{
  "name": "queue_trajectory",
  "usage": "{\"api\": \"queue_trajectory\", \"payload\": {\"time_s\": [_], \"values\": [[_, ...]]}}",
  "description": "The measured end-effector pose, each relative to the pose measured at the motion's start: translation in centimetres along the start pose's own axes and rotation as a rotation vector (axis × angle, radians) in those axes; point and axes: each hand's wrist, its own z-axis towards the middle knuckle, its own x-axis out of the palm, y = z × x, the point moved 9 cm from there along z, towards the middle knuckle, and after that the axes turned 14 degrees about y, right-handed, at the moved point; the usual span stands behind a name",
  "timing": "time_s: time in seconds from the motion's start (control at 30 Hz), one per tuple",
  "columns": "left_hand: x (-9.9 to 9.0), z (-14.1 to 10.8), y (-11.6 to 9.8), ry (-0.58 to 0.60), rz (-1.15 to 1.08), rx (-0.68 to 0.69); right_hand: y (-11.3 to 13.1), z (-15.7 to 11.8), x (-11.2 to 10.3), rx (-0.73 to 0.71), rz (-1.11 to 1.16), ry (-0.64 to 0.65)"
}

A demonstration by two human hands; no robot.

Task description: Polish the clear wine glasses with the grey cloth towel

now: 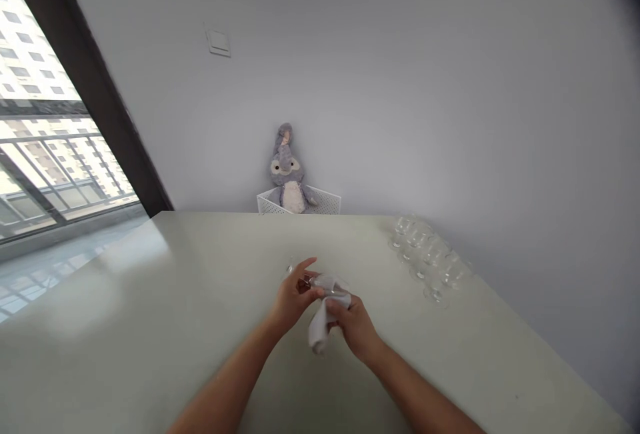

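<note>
Over the middle of the pale table, my left hand (294,297) pinches the stem of a clear stemmed glass (309,281), which lies sideways between my hands. The foot of the glass shows faintly at the far side of my left hand. My right hand (354,324) grips a white cloth (321,329). Part of the cloth wraps around the bowl end of the glass, and a loose end hangs below. Its folds hide much of the bowl.
Several clear stemmed glasses (425,254) stand grouped near the table's right edge. Beyond the far edge of the table (210,247), a grey plush toy (293,181) sits in a white perforated basket (329,203) against the wall. A window is at left.
</note>
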Motion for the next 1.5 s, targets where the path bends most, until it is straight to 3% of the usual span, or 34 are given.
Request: {"api": "queue_trajectory", "payload": {"time_s": [0.1, 0.17, 0.23, 0.33, 0.4, 0.5, 0.63, 0.7, 0.8, 0.83, 0.9, 0.97, 1.03, 1.07, 1.13, 1.2, 1.27, 1.33, 1.4, 1.5], "values": [[-0.2, 0.0, 1.3, 0.009, 0.059, -0.128, 1.8, -0.4, 0.6, -0.115, -0.567, 0.069], [-0.7, -0.2, 1.3, -0.02, 0.197, -0.17, 2.3, -0.4, 0.2, -0.15, -0.763, 0.058], [-1.6, -0.5, -0.2, -0.121, 0.402, -0.091, 1.8, 0.0, -1.7, -0.098, -0.676, -0.018], [-1.9, -1.0, -3.2, -0.204, 0.592, 0.126, -0.6, 0.5, -4.6, 0.067, -0.191, -0.115], [-1.7, -0.8, -3.8, -0.151, 0.612, 0.196, -2.0, 0.7, -4.8, 0.135, 0.107, -0.076], [-0.7, -0.2, -3.2, 0.002, 0.759, 0.189, -1.9, 0.8, -3.9, 0.164, 0.256, 0.073], [0.1, 0.1, -1.8, 0.145, 1.084, 0.138, 0.0, 0.8, -4.3, 0.113, -0.031, 0.211], [-1.0, 0.0, -1.7, 0.098, 1.14, 0.107, 1.0, 0.8, -6.3, 0.088, -0.242, 0.108], [-3.7, -0.3, -2.0, -0.067, 1.167, 0.031, 3.4, 0.0, -9.1, 0.004, -0.546, -0.189], [-4.4, -0.4, -2.1, -0.12, 1.178, 0.012, 4.5, -0.3, -8.9, -0.052, -0.661, -0.239], [-4.9, -0.5, -2.4, -0.166, 1.237, 0.008, 6.2, -0.5, -6.2, -0.18, -0.898, -0.173], [-3.4, -0.4, -2.7, -0.095, 1.343, 0.07, 6.7, -0.3, -2.2, -0.267, -1.065, 0.019], [-0.7, -0.5, -3.0, 0.046, 1.442, 0.204, 6.4, 0.0, 0.3, -0.284, -1.121, 0.15], [0.6, -0.7, -3.1, 0.11, 1.473, 0.278, 6.2, 0.4, 0.5, -0.266, -1.101, 0.157], [2.4, -1.2, -3.6, 0.158, 1.509, 0.395, 5.6, 1.4, -1.2, -0.179, -0.953, 0.071], [2.8, -1.3, -4.0, 0.106, 1.512, 0.429, 4.1, 2.1, -4.4, -0.059, -0.625, -0.067], [2.0, -1.2, -4.2, -0.01, 1.449, 0.371, 1.7, 2.4, -6.5, 0.028, -0.154, -0.171], [0.9, -1.0, -3.9, -0.157, 1.337, 0.257, -0.4, 2.7, -5.6, 0.035, 0.303, -0.185], [0.4, -0.9, -3.2, -0.25, 1.255, 0.149, -1.1, 2.9, -3.0, -0.029, 0.587, -0.143], [1.9, -0.9, -2.6, -0.25, 1.258, 0.085, -0.8, 2.7, 0.3, -0.144, 0.639, -0.124]]}}
